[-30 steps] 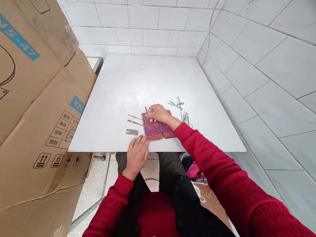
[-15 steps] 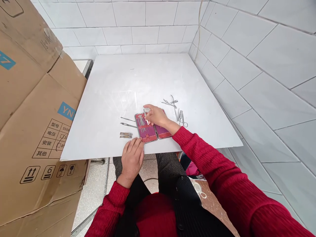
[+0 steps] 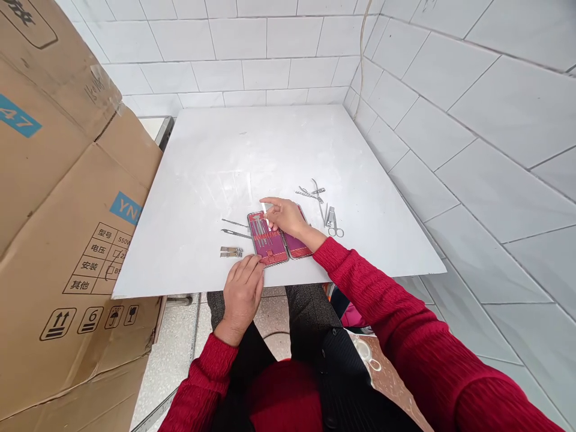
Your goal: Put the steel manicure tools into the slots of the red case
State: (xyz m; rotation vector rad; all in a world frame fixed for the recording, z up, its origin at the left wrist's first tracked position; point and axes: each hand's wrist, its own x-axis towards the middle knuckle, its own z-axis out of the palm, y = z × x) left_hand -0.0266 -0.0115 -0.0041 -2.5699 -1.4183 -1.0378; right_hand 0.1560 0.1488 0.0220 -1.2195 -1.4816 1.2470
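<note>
An open manicure case (image 3: 279, 259), red and purple, lies near the table's front edge with several slim metal tools strapped in its left half. My right hand (image 3: 288, 217) is over the case, pinching a slim, shiny flat metal tool (image 3: 264, 207) between thumb and fingers; its exact kind is unclear. My left hand (image 3: 243, 288) lies flat over the table edge, fingertips at the case's near left corner. Left of the case are two nail clippers (image 3: 231, 252), a dark pointed tool (image 3: 236, 233) and a thin metal rod (image 3: 234, 222).
Right of the case lie small scissors (image 3: 335, 231), a large nail clipper (image 3: 330, 216) and cuticle nippers (image 3: 314, 191) on the white table (image 3: 216, 156). A tall cardboard box (image 3: 81, 240) stands along the left side. Tiled walls (image 3: 292, 39) border the back and right.
The view has tilted slightly, so everything sits a little lower. The tool in my right hand has turned slightly and shows a brighter face. My left hand keeps its place by the case.
</note>
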